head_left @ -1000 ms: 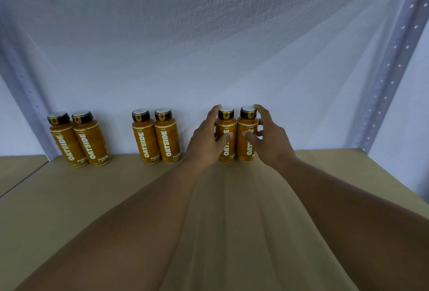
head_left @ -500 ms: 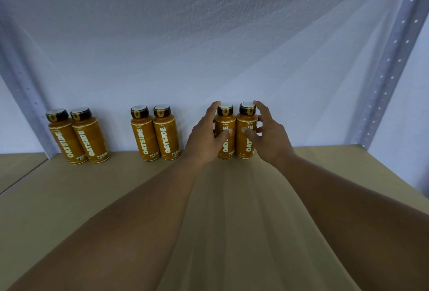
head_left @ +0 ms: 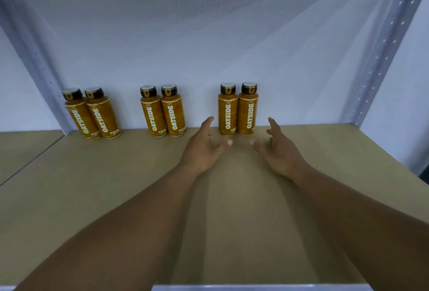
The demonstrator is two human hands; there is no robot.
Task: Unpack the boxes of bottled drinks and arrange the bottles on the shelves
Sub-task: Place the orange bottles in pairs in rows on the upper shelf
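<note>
— Item one, what stood on the shelf?

— Six orange bottles, black caps, "OATSIDE" printed up the labels. All upright, in a row along the back edge against the pale wall, grouped in twos.

— Groups, please.

— Left pair: by the left upright, the two bottles touching each other. Middle pair: well apart from the first, again side by side and touching. Right pair: a similar gap further along, side by side and touching, labels facing outward.

— Item two, the hands?

— Left hand: just in front of the right pair and slightly to its left, palm turned inward, fingers spread and relaxed, nothing in it. Right hand: mirrored on the other side, just in front and to the right, fingers spread wide, likewise holding nothing. Neither touched a bottle; a strip of bare board showed between the fingertips and the bottle bases.

— Arms?

— Both forearms reached in over the tan board from the front, bare.

— Fixtures?

— Perforated grey right upright at the back corner. A grey metal lip ran along the near edge of the board. A second tan board adjoined on the far left.
</note>
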